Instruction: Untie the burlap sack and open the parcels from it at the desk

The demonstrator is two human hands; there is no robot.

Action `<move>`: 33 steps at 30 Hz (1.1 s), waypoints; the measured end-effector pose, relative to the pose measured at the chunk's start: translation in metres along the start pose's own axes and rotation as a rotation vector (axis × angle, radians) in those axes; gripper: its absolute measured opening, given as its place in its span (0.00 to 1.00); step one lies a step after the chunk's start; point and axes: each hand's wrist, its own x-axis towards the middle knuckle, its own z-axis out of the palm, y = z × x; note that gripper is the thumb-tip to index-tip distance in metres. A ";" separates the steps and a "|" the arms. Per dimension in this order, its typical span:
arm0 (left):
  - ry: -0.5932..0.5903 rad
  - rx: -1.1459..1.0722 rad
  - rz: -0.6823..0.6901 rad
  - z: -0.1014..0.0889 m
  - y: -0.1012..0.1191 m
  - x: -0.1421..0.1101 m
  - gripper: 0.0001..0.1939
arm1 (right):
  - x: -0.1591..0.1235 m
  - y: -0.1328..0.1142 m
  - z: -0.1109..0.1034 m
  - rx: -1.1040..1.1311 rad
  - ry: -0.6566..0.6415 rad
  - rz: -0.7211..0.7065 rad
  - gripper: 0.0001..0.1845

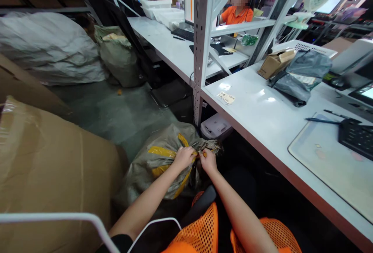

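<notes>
With our left hand [184, 157] and right hand [208, 161], we pinch the bunched neck of the sack [140, 173], low beside the desk [247, 103]. Yellow tape [162, 151] seems already applied; we cannot tell whether closing or opening remains.

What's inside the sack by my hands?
The grey sack hides its contents. Only the outside shows: yellow tape, with the left hand and right hand at the gathered neck.
</notes>
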 end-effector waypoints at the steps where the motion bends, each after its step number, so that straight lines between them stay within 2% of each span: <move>1: -0.004 -0.002 -0.009 0.001 -0.001 0.001 0.07 | 0.000 0.001 0.001 0.007 0.005 0.015 0.13; 4: 0.007 -0.031 -0.059 0.005 -0.012 0.000 0.08 | 0.002 0.004 0.004 0.053 -0.018 0.056 0.13; 7: 0.037 -0.094 -0.123 0.010 -0.025 0.001 0.09 | 0.004 0.005 0.007 0.111 -0.083 0.033 0.05; 11: 0.062 -0.191 -0.167 0.014 -0.036 0.003 0.10 | 0.005 0.005 0.008 0.120 -0.122 0.031 0.22; 12: 0.065 -0.210 -0.175 0.014 -0.038 0.003 0.11 | 0.005 0.005 0.008 0.110 -0.127 0.047 0.21; 15: 0.085 -0.239 -0.198 0.016 -0.044 0.002 0.12 | 0.004 0.003 0.008 0.092 -0.172 0.068 0.08; 18: 0.116 -0.223 -0.215 0.018 -0.046 0.003 0.11 | 0.001 0.000 0.007 0.091 -0.211 0.065 0.09; 21: 0.153 -0.177 -0.224 0.015 -0.043 0.003 0.10 | 0.000 -0.001 0.004 0.090 -0.220 0.081 0.10; 25: 0.229 -0.060 -0.220 0.005 -0.027 -0.004 0.12 | 0.001 -0.001 0.001 0.093 -0.220 0.079 0.10; 28: 0.138 -0.002 -0.198 0.005 -0.014 -0.010 0.11 | 0.001 -0.003 0.001 0.109 -0.262 0.056 0.09; 30: 0.063 0.017 -0.221 0.010 -0.008 -0.011 0.12 | 0.000 -0.006 0.001 0.111 -0.291 0.033 0.09; 33: 0.009 0.026 -0.256 0.019 -0.006 -0.008 0.12 | 0.000 -0.012 -0.001 0.092 -0.314 -0.007 0.10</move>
